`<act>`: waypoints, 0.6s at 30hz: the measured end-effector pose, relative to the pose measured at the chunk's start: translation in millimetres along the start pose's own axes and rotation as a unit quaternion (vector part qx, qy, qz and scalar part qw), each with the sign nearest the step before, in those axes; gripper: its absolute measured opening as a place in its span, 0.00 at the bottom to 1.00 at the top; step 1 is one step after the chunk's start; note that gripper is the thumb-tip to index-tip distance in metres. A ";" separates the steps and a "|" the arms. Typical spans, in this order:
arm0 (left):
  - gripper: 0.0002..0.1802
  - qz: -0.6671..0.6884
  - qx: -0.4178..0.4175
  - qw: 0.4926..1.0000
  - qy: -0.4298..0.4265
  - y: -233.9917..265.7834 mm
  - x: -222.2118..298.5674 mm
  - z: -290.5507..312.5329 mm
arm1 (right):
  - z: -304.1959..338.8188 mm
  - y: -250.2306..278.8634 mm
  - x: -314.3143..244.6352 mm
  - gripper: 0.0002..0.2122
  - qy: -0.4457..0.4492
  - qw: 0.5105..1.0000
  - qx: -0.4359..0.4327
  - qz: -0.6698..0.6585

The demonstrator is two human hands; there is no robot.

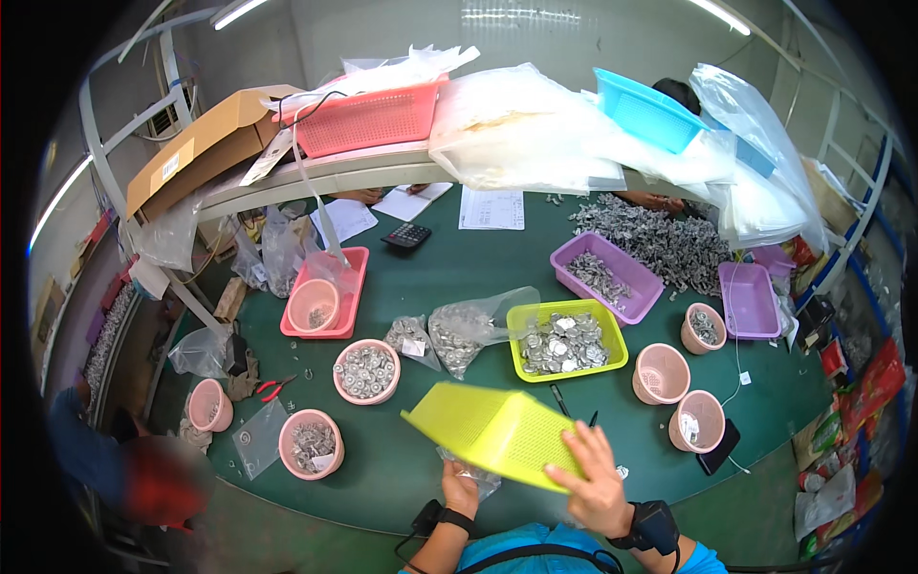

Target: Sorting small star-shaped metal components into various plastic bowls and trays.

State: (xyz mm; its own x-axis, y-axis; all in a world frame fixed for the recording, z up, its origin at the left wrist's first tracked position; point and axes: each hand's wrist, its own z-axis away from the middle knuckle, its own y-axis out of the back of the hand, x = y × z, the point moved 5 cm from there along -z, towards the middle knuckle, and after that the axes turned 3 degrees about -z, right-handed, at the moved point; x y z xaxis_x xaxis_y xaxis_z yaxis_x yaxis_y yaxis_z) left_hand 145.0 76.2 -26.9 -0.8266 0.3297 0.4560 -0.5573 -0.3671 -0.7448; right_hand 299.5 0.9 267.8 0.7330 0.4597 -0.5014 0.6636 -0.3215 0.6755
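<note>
My right hand (595, 481) grips the end of a yellow-green perforated plastic basket (488, 432), which is tilted above the near edge of the table. Its inside faces away from me, so any contents are hidden. Below the basket, my left hand (460, 490) holds a clear plastic bag (483, 481), mostly covered by the basket. Beyond them stands a second yellow-green basket (620, 362) filled with flat round metal pieces (566, 344). Beside it lie clear bags of metal parts, one larger (461, 335) and one smaller (411, 340).
Pink tubs of metal parts (366, 346) (311, 416) stand to the left, near red-handled pliers (277, 386). More pink tubs (661, 373) and a phone (719, 448) are at the right. A purple basket (643, 304) and a heap of metal parts (660, 244) lie farther back, below a loaded shelf (382, 165).
</note>
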 end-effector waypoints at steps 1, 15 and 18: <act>0.17 0.006 0.026 1.000 -0.016 3.2 4.3 1.7 | 2.8 5.3 9.1 0.26 -0.014 0.999 0.045 0.005; 0.18 -0.425 0.162 0.872 -0.179 40.3 78.1 53.7 | 168.9 -112.5 172.8 0.16 -0.559 0.672 0.252 -0.414; 0.18 -0.439 0.172 0.857 -0.207 57.7 87.7 45.0 | 166.5 -109.5 174.0 0.16 -0.504 0.841 0.191 -0.039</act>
State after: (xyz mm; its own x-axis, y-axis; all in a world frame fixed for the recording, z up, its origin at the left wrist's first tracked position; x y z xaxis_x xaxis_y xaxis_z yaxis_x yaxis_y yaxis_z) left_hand 36.8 44.8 -8.0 0.0053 0.2998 0.9540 -0.9098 -0.3946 0.1291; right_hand 379.3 -21.8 16.6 0.3114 -0.3827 -0.8698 0.5731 -0.6545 0.4932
